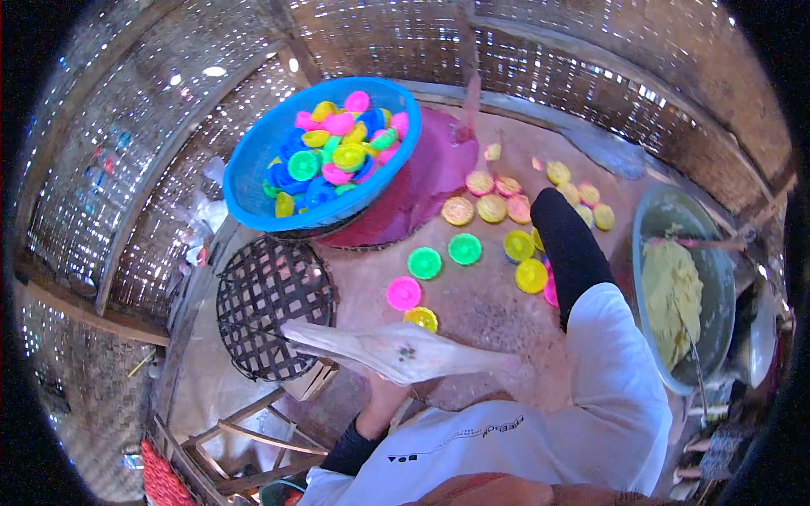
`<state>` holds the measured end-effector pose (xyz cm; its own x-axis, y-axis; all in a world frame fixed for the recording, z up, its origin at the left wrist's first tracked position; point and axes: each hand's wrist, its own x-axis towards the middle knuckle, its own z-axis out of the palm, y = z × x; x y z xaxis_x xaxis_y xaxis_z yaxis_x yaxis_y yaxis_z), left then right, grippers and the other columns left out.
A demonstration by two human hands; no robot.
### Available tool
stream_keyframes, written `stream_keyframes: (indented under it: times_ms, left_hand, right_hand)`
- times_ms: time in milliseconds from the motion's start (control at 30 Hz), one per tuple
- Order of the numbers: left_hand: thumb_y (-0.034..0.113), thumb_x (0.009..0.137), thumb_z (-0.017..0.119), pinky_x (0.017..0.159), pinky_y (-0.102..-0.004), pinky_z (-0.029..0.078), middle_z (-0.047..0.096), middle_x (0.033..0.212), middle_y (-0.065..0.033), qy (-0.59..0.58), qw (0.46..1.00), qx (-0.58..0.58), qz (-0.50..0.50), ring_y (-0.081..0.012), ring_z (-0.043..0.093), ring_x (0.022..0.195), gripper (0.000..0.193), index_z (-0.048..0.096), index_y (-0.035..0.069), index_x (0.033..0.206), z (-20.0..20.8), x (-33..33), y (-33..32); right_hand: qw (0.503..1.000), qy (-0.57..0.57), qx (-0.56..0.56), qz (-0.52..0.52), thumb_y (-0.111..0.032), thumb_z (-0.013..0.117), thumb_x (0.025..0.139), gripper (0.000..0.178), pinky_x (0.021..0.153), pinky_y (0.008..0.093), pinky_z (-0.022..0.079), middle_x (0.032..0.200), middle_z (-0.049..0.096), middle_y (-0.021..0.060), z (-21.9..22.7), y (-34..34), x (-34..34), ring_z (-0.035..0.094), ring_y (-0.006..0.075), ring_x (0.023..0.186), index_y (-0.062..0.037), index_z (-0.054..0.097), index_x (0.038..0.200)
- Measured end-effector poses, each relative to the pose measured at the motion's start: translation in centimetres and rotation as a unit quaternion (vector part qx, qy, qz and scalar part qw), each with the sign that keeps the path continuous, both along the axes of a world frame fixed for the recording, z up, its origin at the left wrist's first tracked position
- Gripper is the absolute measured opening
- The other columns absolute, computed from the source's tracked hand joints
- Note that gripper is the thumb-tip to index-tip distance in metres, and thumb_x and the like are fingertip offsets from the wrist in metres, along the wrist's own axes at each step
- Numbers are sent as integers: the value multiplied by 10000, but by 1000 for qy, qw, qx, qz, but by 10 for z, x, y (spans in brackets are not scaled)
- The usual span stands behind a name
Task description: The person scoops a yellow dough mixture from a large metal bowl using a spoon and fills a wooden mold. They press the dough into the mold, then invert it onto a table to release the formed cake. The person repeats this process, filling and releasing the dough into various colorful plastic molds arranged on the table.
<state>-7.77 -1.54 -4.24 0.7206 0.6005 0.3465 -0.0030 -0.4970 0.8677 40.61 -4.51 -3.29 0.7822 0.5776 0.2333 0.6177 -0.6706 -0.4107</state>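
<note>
White shirt (472, 438) nearest. One white bag (405, 350) covers left hand (386, 405); fingers' closure hidden, can't tell. Right hand: can't tell. Beyond bag: two green cups (464, 249), one pink cup (403, 293).

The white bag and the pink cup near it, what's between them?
In the head view, a yellow cup lies between the white bag and the pink cup, a little to the right.

- We can cross the floor (361, 282) between the black basket (272, 308) and pink cup (403, 293).
- The white bag (409, 354) blocks us near, the blue tub (240, 190) far.
</note>
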Motion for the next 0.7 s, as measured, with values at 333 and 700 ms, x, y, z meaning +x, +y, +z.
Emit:
stream_keyframes:
  times_ms: [333,700]
  left_hand:
    - [110,576,791,892,-387,395,532,1029,-118,-116,978,-152,88,-248,530,958,687,405,3,1135,-21,-3,-7]
    - [180,608,772,865,-384,417,589,966,-100,36,995,75,47,-245,559,926,469,560,39,1002,5,-38,-32]
  right_hand:
    - [997,-51,65,-13,-244,612,753,434,853,416,431,1109,568,179,4,-17,1,560,312,995,-55,537,1136]
    - [952,-229,-32,200,-165,638,656,212,928,502,322,1035,568,138,-39,-63,-215,471,320,1084,-88,635,854]
